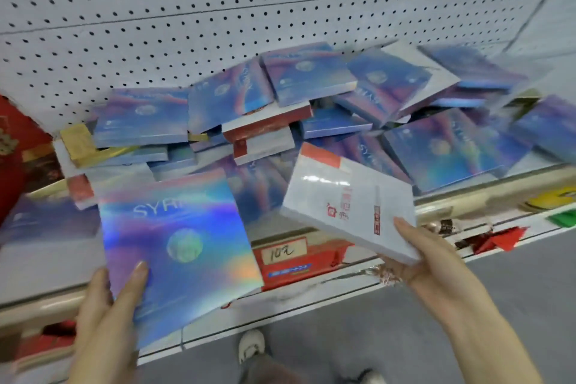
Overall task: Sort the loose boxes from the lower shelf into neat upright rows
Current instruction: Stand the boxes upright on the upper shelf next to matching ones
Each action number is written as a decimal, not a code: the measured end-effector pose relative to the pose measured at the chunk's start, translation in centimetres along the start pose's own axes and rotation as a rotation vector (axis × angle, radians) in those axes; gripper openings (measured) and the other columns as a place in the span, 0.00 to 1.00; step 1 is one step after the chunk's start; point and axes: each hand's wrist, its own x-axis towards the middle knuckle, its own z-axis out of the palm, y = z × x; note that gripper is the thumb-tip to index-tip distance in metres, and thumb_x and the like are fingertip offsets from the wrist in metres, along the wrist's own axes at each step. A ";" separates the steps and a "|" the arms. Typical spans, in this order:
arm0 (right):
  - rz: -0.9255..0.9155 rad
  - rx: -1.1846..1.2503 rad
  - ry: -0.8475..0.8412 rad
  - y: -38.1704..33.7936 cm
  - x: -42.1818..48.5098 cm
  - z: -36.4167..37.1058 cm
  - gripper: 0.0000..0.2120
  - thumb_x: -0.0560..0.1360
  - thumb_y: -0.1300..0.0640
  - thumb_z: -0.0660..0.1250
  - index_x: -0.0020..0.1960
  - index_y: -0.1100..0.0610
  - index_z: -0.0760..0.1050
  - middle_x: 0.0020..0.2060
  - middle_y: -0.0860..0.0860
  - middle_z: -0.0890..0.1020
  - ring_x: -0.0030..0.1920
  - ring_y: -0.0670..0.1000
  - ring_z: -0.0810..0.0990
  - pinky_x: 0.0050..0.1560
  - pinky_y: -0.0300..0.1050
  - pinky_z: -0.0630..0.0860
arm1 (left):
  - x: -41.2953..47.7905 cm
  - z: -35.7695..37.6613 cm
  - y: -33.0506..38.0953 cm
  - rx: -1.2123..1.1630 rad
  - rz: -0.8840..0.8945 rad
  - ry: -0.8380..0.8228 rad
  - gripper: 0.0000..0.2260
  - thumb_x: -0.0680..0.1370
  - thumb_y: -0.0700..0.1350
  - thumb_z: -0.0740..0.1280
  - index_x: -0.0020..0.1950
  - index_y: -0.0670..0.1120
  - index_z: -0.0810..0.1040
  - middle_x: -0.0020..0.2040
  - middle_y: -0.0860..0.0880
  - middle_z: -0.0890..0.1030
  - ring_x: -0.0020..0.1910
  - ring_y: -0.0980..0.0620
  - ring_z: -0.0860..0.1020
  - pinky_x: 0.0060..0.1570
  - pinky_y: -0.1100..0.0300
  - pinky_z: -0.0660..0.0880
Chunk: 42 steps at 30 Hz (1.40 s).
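Two boxes up at once here. The left hand [106,315] grips a shiny blue box [180,246] at 8 o'clock, thumb on the face and fingers underneath. The right hand [436,262] holds a white box [349,203] with red print at 4 o'clock, pinched by its near corner. Both are out in front of the shelf [486,193], not on it.

My take on doing this bit well: two designs, so two rows. Clear a bare strip of shelf first. Set each box on its edge against the pegboard [156,9] and let the next one lean on it. That white one is only held by a corner, so I'd get more hand under it before swinging it in. The wrap looks slippery too.

Count, best I can:
- in hand: 1 blue, 1 white
- in the pile [280,109] at 12 o'clock: at least ten blue ones, lying flat or tilted over each other. Blur and overlap stop me getting an exact number.
- about 3 white-and-red ones mixed in
- 1 gold box [78,140] at 9 o'clock
- 1 red price tag [283,259] at 6 o'clock

Nothing's upright yet, so it looks like early days.
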 end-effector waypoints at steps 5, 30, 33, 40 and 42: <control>-0.159 0.007 -0.035 -5.7 -5.1 -11.2 0.39 0.51 0.53 0.84 0.61 0.56 0.76 0.51 0.54 0.85 0.43 0.51 0.86 0.32 0.40 0.80 | -9.0 13.4 1.0 -0.127 0.044 -0.198 0.13 0.67 0.62 0.72 0.43 0.55 0.77 0.45 0.59 0.84 0.38 0.65 0.78 0.46 0.65 0.75; -0.384 -0.191 0.551 -31.4 -0.1 -49.2 0.26 0.71 0.58 0.74 0.64 0.49 0.66 0.51 0.54 0.80 0.49 0.52 0.82 0.48 0.48 0.81 | -36.5 68.3 13.8 -0.213 0.116 -0.767 0.18 0.68 0.36 0.75 0.48 0.54 0.72 0.44 0.58 0.78 0.35 0.68 0.78 0.26 0.75 0.71; -0.404 -0.403 0.484 -37.0 2.7 -52.9 0.19 0.73 0.54 0.72 0.61 0.47 0.71 0.55 0.47 0.80 0.53 0.49 0.80 0.54 0.48 0.79 | -36.8 73.6 15.4 -0.184 0.127 -0.751 0.18 0.68 0.35 0.74 0.48 0.52 0.71 0.43 0.58 0.76 0.33 0.74 0.76 0.25 0.76 0.70; -0.405 -0.511 0.362 -45.1 10.6 -57.9 0.14 0.71 0.52 0.73 0.55 0.50 0.75 0.51 0.46 0.82 0.49 0.47 0.82 0.39 0.35 0.76 | -37.2 83.4 16.6 -0.108 0.148 -0.702 0.17 0.68 0.35 0.74 0.48 0.50 0.72 0.46 0.53 0.80 0.38 0.66 0.80 0.29 0.74 0.73; -0.387 -0.563 0.317 -47.2 13.2 -59.3 0.16 0.71 0.51 0.73 0.57 0.50 0.74 0.51 0.45 0.81 0.48 0.45 0.81 0.40 0.34 0.76 | -37.3 86.1 16.5 -0.092 0.132 -0.669 0.16 0.68 0.35 0.74 0.50 0.48 0.72 0.47 0.51 0.80 0.40 0.61 0.80 0.29 0.74 0.73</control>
